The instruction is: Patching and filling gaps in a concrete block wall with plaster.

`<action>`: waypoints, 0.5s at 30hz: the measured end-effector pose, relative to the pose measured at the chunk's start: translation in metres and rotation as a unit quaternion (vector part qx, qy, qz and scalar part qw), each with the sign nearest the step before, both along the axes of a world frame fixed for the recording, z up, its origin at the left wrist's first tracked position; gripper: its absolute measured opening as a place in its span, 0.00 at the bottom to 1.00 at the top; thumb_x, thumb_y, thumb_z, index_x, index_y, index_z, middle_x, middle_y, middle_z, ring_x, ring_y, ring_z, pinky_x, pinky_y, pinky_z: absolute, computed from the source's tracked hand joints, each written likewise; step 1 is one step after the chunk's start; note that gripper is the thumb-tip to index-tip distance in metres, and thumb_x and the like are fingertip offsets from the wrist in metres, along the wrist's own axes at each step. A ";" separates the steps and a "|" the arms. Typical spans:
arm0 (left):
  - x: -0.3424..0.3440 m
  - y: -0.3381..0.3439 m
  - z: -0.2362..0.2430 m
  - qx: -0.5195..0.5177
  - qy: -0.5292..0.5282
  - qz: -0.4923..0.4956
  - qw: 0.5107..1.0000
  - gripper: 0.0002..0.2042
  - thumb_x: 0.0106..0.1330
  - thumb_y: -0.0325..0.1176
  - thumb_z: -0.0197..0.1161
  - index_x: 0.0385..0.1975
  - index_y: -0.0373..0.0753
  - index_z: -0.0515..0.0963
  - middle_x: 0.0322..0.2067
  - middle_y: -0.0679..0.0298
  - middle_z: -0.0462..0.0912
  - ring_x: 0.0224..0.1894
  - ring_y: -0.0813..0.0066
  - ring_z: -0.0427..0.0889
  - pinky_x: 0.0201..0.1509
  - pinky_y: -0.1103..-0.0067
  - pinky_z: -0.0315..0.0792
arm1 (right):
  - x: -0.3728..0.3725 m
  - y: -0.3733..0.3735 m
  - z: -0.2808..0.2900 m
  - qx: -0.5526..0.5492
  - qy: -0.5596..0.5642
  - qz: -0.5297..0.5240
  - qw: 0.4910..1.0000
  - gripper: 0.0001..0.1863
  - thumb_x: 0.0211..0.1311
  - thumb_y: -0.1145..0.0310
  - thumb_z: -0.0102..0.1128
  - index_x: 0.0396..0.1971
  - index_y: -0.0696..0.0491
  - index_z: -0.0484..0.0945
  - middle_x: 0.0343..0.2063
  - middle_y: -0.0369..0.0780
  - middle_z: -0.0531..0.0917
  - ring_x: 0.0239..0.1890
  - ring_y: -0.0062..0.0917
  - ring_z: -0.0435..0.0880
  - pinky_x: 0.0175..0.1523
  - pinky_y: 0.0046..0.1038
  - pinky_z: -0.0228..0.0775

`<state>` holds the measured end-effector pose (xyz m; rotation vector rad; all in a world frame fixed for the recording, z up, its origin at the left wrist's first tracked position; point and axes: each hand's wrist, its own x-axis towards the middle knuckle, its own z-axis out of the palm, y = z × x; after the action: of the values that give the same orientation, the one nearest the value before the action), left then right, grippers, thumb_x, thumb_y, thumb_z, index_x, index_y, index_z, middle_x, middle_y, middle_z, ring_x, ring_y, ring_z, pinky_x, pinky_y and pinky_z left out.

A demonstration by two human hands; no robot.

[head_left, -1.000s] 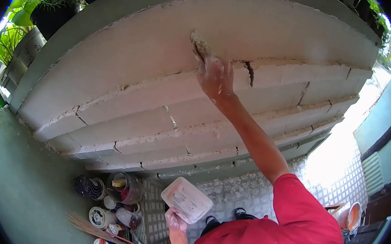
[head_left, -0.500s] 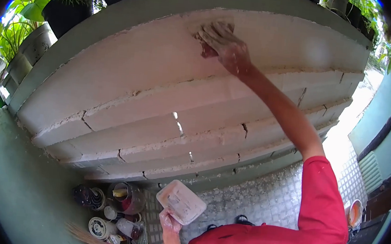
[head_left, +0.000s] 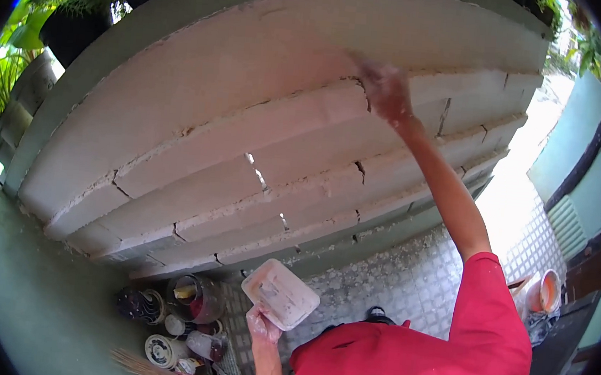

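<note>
"What did we have at the far left?"

"We had leafy green plants in dark pots (head_left: 74, 33) up top, and below them a smooth, pale green side wall (head_left: 41, 293)."

"And at the foot of that wall?"

"We saw a straw-bristled broom (head_left: 138, 365) lying slantwise, a round white tub with a dark-smeared top (head_left: 159, 351) just above it, and a clear round bucket (head_left: 198, 308) with a yellow and a red thing inside."

"Behind all that we had the long wall of pale blocks (head_left: 210, 72), didn't we? Its upper band was smooth, and the lower courses stepped in ledges with dark cracks at the joints."

"Yes, and in front of it, low in the middle, we saw the left hand (head_left: 263, 325), smeared whitish, its fingers curled round the lower left edge of a shallow, rectangular, pale plastic tray (head_left: 284, 293). Paste streaked the tray's inside, which was tilted up towards us."

"And the right hand (head_left: 388, 95)?"

"Farther right and well above the tray, by the ledge under the smooth band. It was blurred, so we couldn't tell how far its fingers were spread, what they gripped, or whether they touched the wall."

"Beyond the red sleeve (head_left: 490, 304)?"

"Near the right rim we saw a bucket with an orange inside (head_left: 546, 291)."
</note>
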<state>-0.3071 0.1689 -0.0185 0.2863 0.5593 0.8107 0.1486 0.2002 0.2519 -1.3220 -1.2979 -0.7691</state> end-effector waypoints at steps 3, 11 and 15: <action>0.000 -0.002 0.005 0.008 -0.002 -0.007 1.000 0.30 0.47 0.25 0.48 0.58 0.32 0.66 0.54 0.53 0.75 0.58 0.51 0.73 0.65 0.54 0.66 | 0.051 -0.025 0.018 0.037 0.270 -0.061 0.960 0.15 0.65 0.61 0.56 0.47 0.51 0.82 0.29 0.45 0.85 0.29 0.28 0.86 0.33 0.30 0.74; 0.014 -0.008 0.008 -0.003 0.012 0.018 1.000 0.34 0.44 0.25 0.48 0.60 0.32 0.65 0.57 0.52 0.72 0.61 0.49 0.70 0.67 0.52 0.63 | 0.079 0.028 -0.001 0.178 0.193 -0.089 0.961 0.20 0.62 0.59 0.60 0.43 0.61 0.82 0.28 0.42 0.85 0.31 0.22 0.81 0.40 0.27 0.72; 0.023 -0.011 0.008 -0.024 0.011 0.025 0.999 0.34 0.44 0.25 0.48 0.60 0.33 0.65 0.57 0.52 0.72 0.61 0.48 0.70 0.67 0.51 0.62 | 0.023 0.072 -0.022 0.057 0.154 -0.183 0.969 0.19 0.63 0.56 0.57 0.41 0.57 0.82 0.33 0.47 0.85 0.38 0.38 0.83 0.44 0.39 0.72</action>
<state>-0.2837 0.1577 -0.0106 0.2383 0.6078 0.8422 0.1715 0.2727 0.2300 -1.5386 -0.7626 -0.8363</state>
